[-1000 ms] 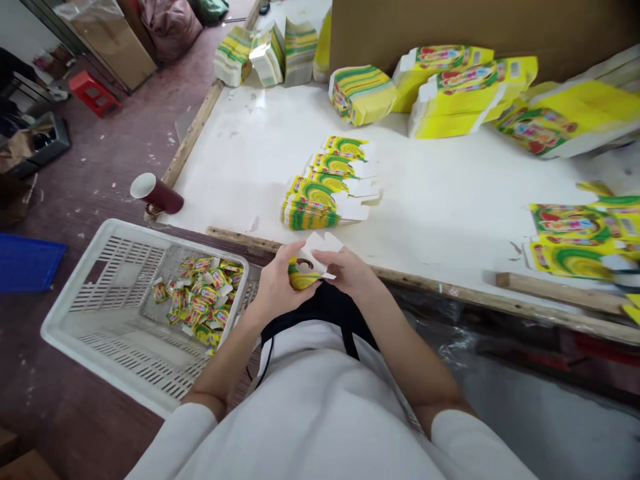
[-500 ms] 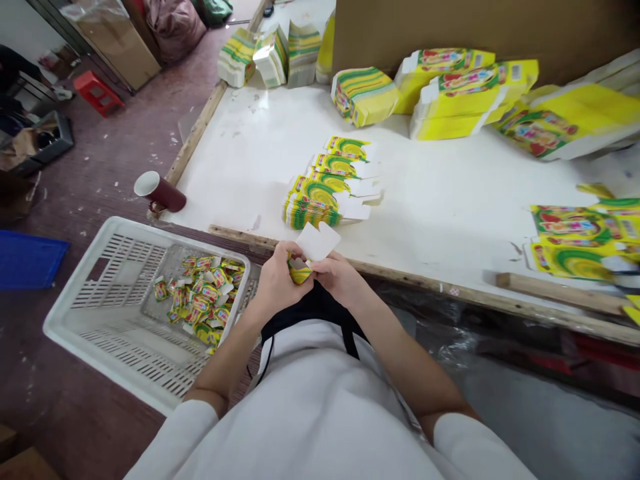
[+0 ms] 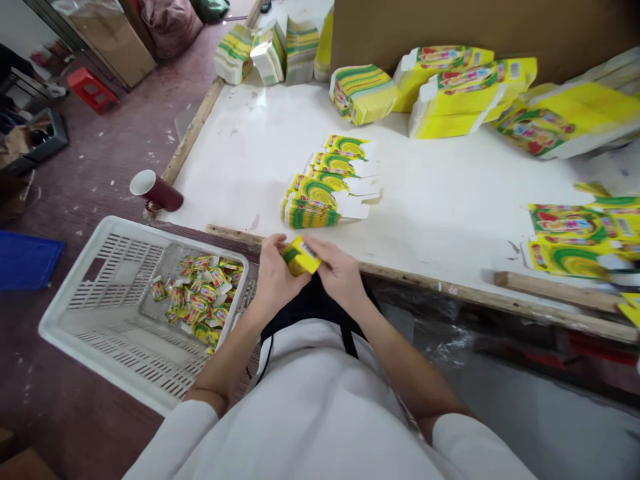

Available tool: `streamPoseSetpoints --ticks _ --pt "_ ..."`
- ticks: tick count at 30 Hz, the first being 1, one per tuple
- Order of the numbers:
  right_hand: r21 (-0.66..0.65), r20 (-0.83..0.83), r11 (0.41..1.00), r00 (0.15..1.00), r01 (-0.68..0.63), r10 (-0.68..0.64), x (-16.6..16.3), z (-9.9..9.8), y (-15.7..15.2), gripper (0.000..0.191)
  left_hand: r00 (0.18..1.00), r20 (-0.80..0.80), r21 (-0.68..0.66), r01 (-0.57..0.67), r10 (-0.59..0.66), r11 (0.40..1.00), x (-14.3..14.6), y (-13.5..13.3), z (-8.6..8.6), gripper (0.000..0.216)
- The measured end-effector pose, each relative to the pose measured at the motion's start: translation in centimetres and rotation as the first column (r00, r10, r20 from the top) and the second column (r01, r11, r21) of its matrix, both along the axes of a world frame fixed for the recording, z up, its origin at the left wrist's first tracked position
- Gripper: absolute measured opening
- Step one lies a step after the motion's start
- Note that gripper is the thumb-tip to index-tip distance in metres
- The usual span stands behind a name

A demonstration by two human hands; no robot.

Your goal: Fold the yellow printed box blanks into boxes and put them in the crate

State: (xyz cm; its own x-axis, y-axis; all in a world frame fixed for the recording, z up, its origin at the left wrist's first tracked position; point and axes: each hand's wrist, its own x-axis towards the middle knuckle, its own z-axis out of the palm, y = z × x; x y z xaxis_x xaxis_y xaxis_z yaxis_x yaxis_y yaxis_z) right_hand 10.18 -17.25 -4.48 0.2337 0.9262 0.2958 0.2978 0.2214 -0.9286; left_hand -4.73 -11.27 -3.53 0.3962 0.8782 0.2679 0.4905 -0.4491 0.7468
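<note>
Both my hands hold one small yellow and green carton (image 3: pixel 301 257) just in front of my body, at the near edge of the white table (image 3: pixel 450 193). My left hand (image 3: pixel 273 275) grips its left side and my right hand (image 3: pixel 340 272) pinches its right side. The carton looks folded up, with a barcode face upward. A fanned pile of flat carton blanks (image 3: pixel 327 185) lies on the table just beyond my hands. To my left stands a white plastic basket (image 3: pixel 95 313) holding several folded small cartons (image 3: pixel 203 295).
A dark red mug (image 3: pixel 155 192) lies at the table's left corner. Bundles of bigger yellow cartons (image 3: pixel 465 90) line the back by a cardboard sheet (image 3: pixel 480 27). More flat blanks (image 3: pixel 580 237) lie at right beside a wooden strip (image 3: pixel 560 293). A red stool (image 3: pixel 90 88) stands on the floor.
The carton's white flaps stood open between my hands; now they are tucked in and the carton is closed, turned with its printed barcode side up.
</note>
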Motion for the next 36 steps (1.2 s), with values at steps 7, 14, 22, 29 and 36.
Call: streamPoseSetpoints --ticks 7,14,22,29,36 --pt "0.051 0.134 0.994 0.986 0.096 -0.102 1.5 -0.2 0.3 0.047 0.894 0.404 -0.424 -0.005 0.193 0.906 -1.1 1.2 1.4 0.053" --pt "0.088 0.279 0.996 0.958 0.036 -0.059 1.9 0.2 0.3 0.030 0.804 0.534 -0.411 -0.024 0.262 0.911 -0.5 1.1 1.8 0.050" --pt "0.082 0.233 0.988 0.967 -0.128 0.106 3.1 0.4 -0.4 0.025 0.707 0.628 -0.430 -0.032 0.324 0.902 -0.4 0.2 0.5 0.055" --pt "0.020 -0.123 0.991 0.984 -0.130 0.132 1.5 0.1 -0.5 0.026 0.756 0.607 -0.395 0.022 0.243 0.918 -0.4 0.0 0.6 0.052" --pt "0.004 -0.163 0.999 0.986 -0.045 0.045 -0.5 0.5 1.1 0.050 0.782 0.563 -0.371 -0.048 0.265 0.927 -1.7 0.5 0.9 0.046"
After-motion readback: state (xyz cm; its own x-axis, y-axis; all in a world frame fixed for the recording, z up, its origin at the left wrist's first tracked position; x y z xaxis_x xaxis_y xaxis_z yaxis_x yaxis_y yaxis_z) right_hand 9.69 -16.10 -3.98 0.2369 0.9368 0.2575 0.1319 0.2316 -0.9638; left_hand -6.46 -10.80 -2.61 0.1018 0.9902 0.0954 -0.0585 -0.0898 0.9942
